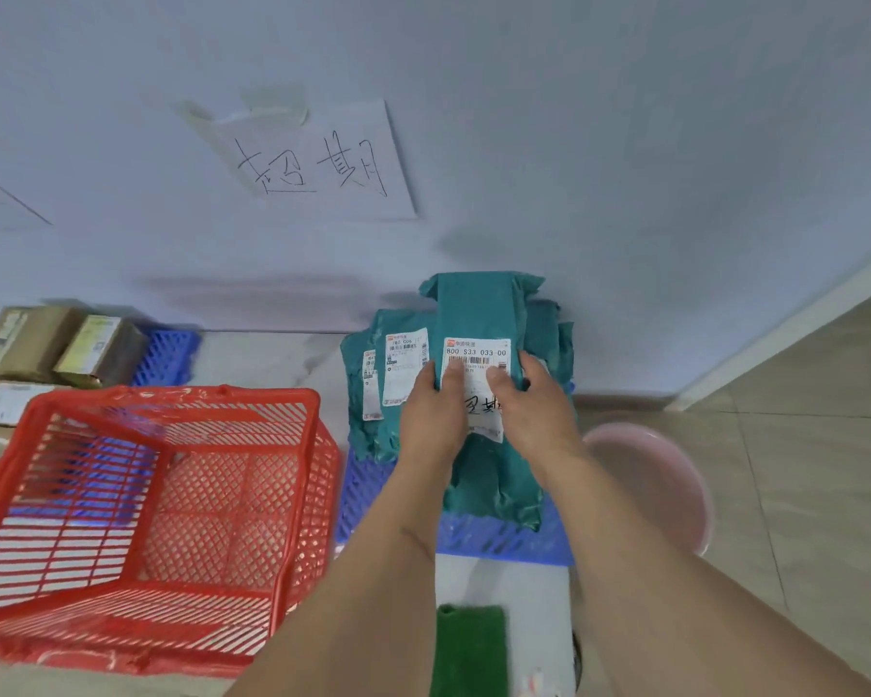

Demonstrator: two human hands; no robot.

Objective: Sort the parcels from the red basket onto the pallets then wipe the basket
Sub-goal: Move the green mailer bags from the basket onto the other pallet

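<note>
A teal parcel [478,309] with a white shipping label is held by both hands over a stack of teal parcels [368,389] on a blue pallet [494,538]. My left hand [431,410] grips its left edge with the thumb on the label. My right hand [536,399] grips its right edge, thumb on the label too. The red basket [182,485] sits tilted at the lower left with nothing visible inside. A second blue pallet [167,354] at the far left carries brown cardboard boxes [66,347].
A handwritten paper sign [318,158] is taped to the wall above the teal stack. A pink basin [659,475] stands on the floor to the right. A green cloth [471,646] lies near the bottom edge between my arms.
</note>
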